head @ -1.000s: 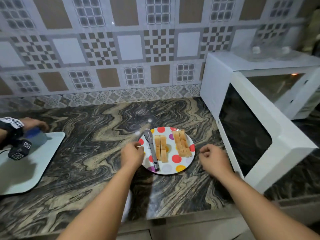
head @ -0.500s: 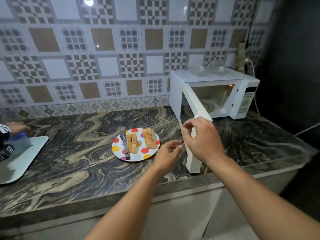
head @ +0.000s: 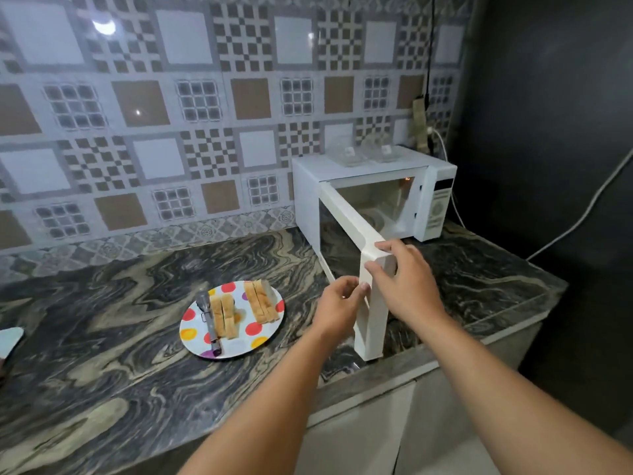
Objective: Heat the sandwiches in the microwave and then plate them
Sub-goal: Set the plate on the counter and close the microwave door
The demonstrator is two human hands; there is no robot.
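Head cam, w/ my hands low in frame: I went left to right. Far left, a pale board poked in at the counter edge, well clear of everything. Mid-counter sat the polka-dot plate on the marbled countertop, holding the sandwiches in two cut stacks w/ metal tongs lying beside the left stack. My left hand was loosely curled, fingertips touching the lower edge of the microwave door, gripping nothing I could confirm. My right hand was clamped over the door's top corner. The microwave stood open, cavity lit, and looked empty from here.

Risks as I judged them: door hung out past the counter front, so a hard pull or push could skid the whole oven. Swinging it wider could clip my left fingers at the edge. The plate was near the door's path, not touching; a careless sweep could knock it. Tongs must come off before heating, metal would arc.
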